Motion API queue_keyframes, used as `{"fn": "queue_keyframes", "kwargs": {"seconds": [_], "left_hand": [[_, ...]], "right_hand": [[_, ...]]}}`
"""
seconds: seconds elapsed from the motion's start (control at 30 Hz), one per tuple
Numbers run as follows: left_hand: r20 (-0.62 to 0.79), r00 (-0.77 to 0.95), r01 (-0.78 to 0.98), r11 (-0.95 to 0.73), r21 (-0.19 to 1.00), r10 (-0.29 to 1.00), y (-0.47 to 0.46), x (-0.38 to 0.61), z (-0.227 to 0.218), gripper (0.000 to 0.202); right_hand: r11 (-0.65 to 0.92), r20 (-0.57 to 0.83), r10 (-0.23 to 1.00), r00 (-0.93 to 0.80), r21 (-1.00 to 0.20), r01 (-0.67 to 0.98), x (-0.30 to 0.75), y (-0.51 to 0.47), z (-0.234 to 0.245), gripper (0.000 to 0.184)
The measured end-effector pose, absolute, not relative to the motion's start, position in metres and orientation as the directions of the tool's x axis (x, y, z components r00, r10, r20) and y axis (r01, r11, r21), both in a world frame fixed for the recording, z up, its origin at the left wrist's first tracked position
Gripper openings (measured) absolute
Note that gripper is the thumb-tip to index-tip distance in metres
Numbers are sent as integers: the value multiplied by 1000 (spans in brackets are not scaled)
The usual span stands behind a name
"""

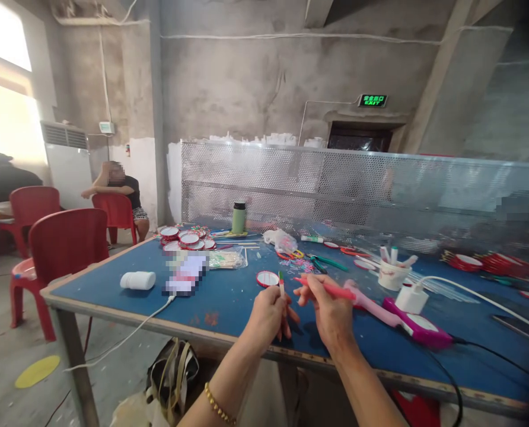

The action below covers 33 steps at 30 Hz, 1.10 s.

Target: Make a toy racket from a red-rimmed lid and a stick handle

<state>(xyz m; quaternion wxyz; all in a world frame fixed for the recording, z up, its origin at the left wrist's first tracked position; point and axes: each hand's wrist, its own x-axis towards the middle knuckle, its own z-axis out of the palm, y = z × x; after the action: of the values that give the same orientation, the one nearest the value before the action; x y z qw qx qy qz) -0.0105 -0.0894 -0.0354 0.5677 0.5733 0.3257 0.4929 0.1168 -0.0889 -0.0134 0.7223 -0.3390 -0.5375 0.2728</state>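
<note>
My left hand [265,314] is closed on a small flat stick [281,283], held upright, with green, white and red bands on its upper part. In my right hand [332,315] is a red marker pen [338,290], its tip pointing left toward the stick, with a small gap between them. Just behind my left hand lies a round white disc with a red rim [267,278]. To the right of my right hand, a pink-handled tool [371,308] rests on the blue table [229,296].
A white bottle [138,280] lies by a phone [187,276] with a cable. Red-rimmed discs [188,239] are piled behind, near a green flask [238,218]. Green-handled pliers [329,263], a cup of markers [393,274], a white charger [411,298] and a magenta box [424,329] stand rightward.
</note>
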Motion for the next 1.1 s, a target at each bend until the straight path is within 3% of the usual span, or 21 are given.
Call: {"fn": "queue_keyframes", "kwargs": {"seconds": [0.27,0.53,0.8,1.1], "left_hand": [[190,307,-225,-123,967,932,-88,-13,-32,17],[173,365,-248,-84,965,915,-91,-17,-30,22],[138,349,-314,-23,949,927,-93,-22,-31,28],[197,427,-279,-79,957,883,-100,-26,-26,39]], "right_hand": [[619,605,771,198,-785,-14,117,-85,-7,27],[632,578,760,296,-764,-131,110,-81,-1,24],[636,600,745,291,-771,-39,110,-86,-10,27],[591,592,778,211,-803,76,105,-91,-11,27]]}}
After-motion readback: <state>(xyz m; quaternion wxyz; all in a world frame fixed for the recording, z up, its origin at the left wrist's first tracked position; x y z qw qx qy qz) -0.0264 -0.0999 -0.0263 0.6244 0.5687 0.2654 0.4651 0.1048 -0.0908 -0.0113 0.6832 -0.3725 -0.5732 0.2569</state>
